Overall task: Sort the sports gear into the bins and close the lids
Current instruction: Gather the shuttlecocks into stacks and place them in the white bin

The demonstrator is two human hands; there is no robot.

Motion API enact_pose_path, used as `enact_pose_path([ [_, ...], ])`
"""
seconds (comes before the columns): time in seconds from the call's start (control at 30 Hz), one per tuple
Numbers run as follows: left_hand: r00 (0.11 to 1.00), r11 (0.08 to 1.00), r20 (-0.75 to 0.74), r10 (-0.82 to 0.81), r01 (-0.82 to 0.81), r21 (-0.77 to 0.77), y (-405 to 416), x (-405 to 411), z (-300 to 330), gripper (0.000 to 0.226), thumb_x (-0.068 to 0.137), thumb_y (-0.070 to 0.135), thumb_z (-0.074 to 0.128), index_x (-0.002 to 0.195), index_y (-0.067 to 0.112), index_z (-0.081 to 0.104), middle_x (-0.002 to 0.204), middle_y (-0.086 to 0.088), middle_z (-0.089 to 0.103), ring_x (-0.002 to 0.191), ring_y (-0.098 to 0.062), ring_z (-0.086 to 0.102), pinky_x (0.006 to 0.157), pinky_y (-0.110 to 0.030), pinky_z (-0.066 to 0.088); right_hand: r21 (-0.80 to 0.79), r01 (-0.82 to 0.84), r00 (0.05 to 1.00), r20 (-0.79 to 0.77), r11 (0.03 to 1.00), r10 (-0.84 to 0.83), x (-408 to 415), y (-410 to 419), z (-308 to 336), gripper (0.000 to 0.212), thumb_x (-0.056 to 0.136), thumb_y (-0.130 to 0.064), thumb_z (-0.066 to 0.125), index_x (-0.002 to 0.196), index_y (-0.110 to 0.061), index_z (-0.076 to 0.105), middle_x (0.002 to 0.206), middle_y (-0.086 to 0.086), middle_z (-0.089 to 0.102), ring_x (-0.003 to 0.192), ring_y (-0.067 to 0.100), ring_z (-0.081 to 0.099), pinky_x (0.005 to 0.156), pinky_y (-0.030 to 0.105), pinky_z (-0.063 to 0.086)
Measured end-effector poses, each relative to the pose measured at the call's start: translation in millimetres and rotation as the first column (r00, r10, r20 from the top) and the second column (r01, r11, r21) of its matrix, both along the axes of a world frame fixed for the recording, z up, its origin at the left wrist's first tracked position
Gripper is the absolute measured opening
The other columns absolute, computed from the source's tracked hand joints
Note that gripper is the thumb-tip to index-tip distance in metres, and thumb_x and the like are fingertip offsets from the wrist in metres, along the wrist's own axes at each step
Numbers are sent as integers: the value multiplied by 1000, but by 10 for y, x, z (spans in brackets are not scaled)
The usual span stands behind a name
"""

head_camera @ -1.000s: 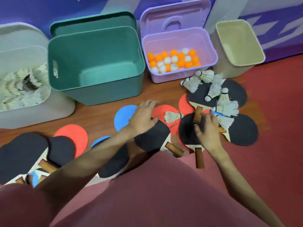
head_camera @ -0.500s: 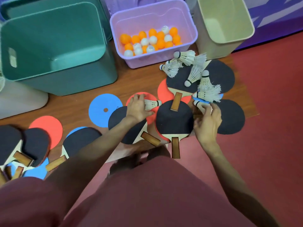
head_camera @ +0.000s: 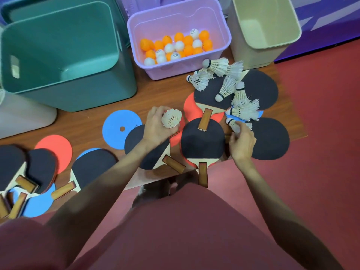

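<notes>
- Shuttlecocks are the step in hand: the left hand [head_camera: 155, 129] is closed around one shuttlecock [head_camera: 171, 119], feathers up, while the right hand [head_camera: 241, 142] pinches another shuttlecock [head_camera: 233, 124] lying at the near edge of the loose pile [head_camera: 224, 80].
- Grip by the cork, not the feathers (they crush easily), then carry both to a bin at far left.
- Paddles [head_camera: 202, 141] and flat discs [head_camera: 121, 128] lie on the wooden table [head_camera: 87, 121]; red floor to the right, with the ball-filled purple bin [head_camera: 175, 69] and open green bin [head_camera: 68, 82] beyond.

Wooden board [head_camera: 87, 115] on red floor [head_camera: 321, 152]; purple patterned wall [head_camera: 321, 18] behind; maroon clothing [head_camera: 175, 230] below.
</notes>
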State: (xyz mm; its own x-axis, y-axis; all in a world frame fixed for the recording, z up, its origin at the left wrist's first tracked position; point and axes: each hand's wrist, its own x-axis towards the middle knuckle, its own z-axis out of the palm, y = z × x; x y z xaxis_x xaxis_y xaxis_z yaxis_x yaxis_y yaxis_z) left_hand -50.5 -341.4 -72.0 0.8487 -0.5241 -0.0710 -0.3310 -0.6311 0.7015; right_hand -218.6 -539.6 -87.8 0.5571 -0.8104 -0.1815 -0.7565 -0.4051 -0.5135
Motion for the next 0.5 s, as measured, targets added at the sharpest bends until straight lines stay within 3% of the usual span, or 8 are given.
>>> enact_pose_path([
  [0.13, 999, 995, -4, -35, 35, -98, -66, -101, 64, 51, 60, 31, 79, 103, 10, 63, 102, -1, 48, 97, -6, 45, 82, -13, 38, -119, -20, 992, 121, 993, 34, -28, 32, 188, 29, 86, 2, 52, 113, -3, 61, 106, 14, 64, 103, 34, 56, 90, 40, 37],
  [0.23, 1000, 985, 2, -25, 25, -168, -146, -159, 91, 48, 60, 21, 82, 102, 7, 64, 107, -1, 57, 97, -3, 50, 82, -6, 38, -219, -134, 887, 407, 966, 215, -15, 106, 482, 32, 87, 1, 55, 118, -7, 61, 114, 4, 65, 102, 25, 57, 89, 36, 42],
  [0.3, 999, 975, -24, -39, 33, -220, -215, -199, 127, 46, 63, 16, 81, 105, 7, 64, 103, 5, 63, 94, -3, 56, 81, -18, 47, -213, -239, 769, 554, 947, 319, 14, 178, 679, 41, 88, 2, 57, 127, -9, 53, 123, -7, 57, 105, 18, 56, 93, 28, 43],
  [0.37, 995, 967, -63, -75, 57, -248, -278, -248, 182, 48, 65, 19, 77, 110, 10, 64, 99, 7, 67, 90, -4, 60, 79, -30, 51, -147, -297, 707, 631, 944, 320, 56, 229, 786, 50, 88, 0, 60, 133, -16, 44, 124, -11, 53, 104, 16, 59, 92, 24, 46],
  [0.43, 991, 963, -61, -121, 103, -249, -322, -282, 201, 58, 67, 24, 74, 122, 14, 60, 101, 3, 69, 90, -12, 64, 79, -35, 53, -133, -318, 698, 637, 939, 327, 100, 229, 795, 48, 88, -3, 63, 128, -19, 43, 117, -2, 59, 100, 19, 61, 87, 30, 50],
  [0.5, 986, 963, -48, -157, 142, -229, -356, -303, 199, 70, 69, 27, 74, 134, 20, 50, 103, -3, 70, 88, -21, 66, 78, -39, 54, -258, -353, 689, 578, 899, 437, 135, 176, 745, 38, 84, 1, 64, 116, -15, 52, 101, 9, 63, 92, 17, 56, 80, 35, 48],
])
